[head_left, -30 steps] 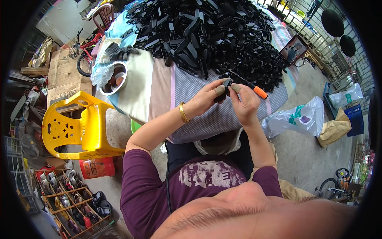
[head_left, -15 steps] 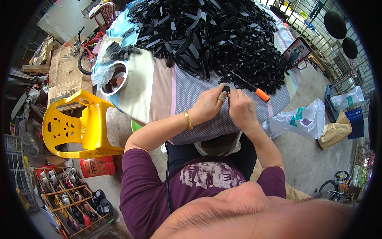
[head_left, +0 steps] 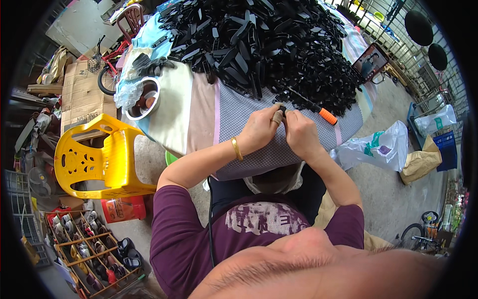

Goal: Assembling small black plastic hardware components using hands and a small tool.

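- Presently, the left hand (head_left: 259, 131) and the right hand (head_left: 301, 132) meet over the spotted cloth (head_left: 261, 159), near the centre of the frame; the small black piece (head_left: 283, 109) is between their fingertips, just below the black pile (head_left: 259, 45);
- the left hand pinches this piece between its digits; one of them wears a tan wrap (head_left: 276, 117);
- the right hand is curled closed, fingertips at the right side of the piece; it seems to grip it too, though I cannot see its thumb well;
- the orange-handled tool (head_left: 327, 116) lies right of centre, near the right hand and held by nobody;
- as I judge, the step in hand is close two-handed work upon one piece; the next move calls for a firm left pinch and careful right-hand pressure; finer detail is too small to tell.
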`<state>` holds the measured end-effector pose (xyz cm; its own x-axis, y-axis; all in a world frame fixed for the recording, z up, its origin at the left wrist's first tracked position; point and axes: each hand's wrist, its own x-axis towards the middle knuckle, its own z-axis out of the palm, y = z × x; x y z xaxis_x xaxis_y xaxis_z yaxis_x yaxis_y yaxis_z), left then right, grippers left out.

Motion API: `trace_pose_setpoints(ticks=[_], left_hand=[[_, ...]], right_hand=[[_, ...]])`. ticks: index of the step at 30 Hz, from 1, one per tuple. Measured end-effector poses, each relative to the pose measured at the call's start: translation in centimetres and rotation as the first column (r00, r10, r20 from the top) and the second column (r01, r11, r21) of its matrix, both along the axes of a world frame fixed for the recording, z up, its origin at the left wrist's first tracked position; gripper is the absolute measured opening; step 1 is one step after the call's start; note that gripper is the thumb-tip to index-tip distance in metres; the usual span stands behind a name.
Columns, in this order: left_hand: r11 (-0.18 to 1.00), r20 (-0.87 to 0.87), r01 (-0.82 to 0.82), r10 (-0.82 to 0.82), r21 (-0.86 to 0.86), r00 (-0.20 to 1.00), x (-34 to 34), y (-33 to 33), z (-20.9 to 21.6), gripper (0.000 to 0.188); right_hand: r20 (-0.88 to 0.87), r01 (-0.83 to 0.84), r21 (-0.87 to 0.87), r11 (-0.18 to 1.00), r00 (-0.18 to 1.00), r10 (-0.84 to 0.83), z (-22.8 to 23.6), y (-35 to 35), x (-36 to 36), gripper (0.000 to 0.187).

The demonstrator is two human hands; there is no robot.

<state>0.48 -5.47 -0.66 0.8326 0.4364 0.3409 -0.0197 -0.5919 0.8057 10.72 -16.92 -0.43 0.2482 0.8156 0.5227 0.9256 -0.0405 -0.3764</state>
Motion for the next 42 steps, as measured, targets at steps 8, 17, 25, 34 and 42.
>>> trace_pose_setpoints(ticks=[8,17,25,34,42], left_hand=[[0.945,-0.021,0.015,-0.024,-0.327,0.999,0.1,0.5,-0.5,0.032],[0.843,-0.005,0.157,-0.185,-0.514,0.983,-0.2,0.4,-1.5,0.036],[0.923,-0.076,0.116,-0.094,0.367,0.993,0.2,2.4,0.6,0.043],[0.637,-0.083,-0.298,0.497,0.711,0.864,2.1,5.0,-0.1,0.061],[0.835,0.169,-0.345,0.301,0.428,0.939,1.1,5.9,-0.4,0.052]], right_hand=[[0.018,0.114,0.093,0.989,0.993,-0.116,0.7,-0.1,-2.8,0.036],[-0.23,0.1,0.165,0.981,0.971,-0.061,0.9,-1.2,-2.7,0.031],[-0.675,0.026,-0.121,0.992,0.731,-0.101,1.4,-7.4,-2.6,0.028],[-0.06,0.14,-0.04,0.989,0.988,-0.143,0.4,-4.2,1.1,0.019],[0.169,0.235,-0.126,0.964,0.962,-0.213,-1.3,0.9,4.1,0.011]])
